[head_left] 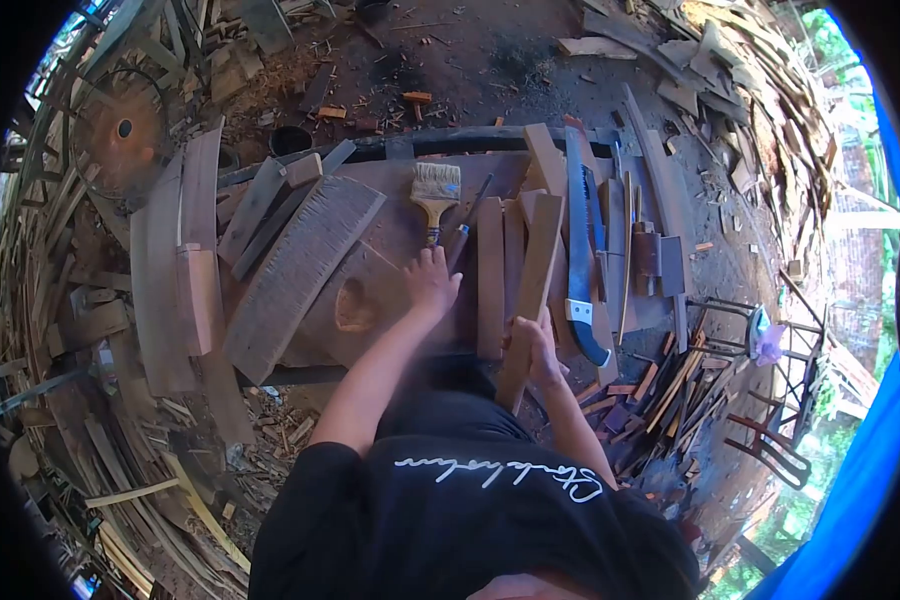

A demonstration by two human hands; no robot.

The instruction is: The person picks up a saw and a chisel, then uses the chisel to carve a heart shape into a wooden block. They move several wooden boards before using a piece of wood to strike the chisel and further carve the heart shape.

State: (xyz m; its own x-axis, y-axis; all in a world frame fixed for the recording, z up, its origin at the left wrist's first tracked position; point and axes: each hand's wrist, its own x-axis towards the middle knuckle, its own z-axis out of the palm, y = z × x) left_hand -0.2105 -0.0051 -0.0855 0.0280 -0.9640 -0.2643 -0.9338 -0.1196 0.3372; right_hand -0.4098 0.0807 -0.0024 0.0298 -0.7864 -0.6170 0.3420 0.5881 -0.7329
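Observation:
My right hand (537,348) is wrapped around the lower part of a long wooden batten (538,260), which slants up across the workbench. My left hand (432,284) reaches over the bench with its fingers spread, their tips at the handle end of a wide paintbrush (435,195). Whether they touch the handle I cannot tell. Just right of those fingers lies a thin tool with a dark shaft and a bluish handle (457,243), perhaps a chisel. Beside the batten stand further wooden pieces (490,275). A handsaw (579,230) with a black-and-white handle lies to the right.
A wide saw-marked board (305,275) lies on the left of the bench, near stacked planks (160,270). A hand plane (647,258) sits at the right end. Wood scraps (650,385) cover the ground, with a metal-framed stand (770,340) on the far right.

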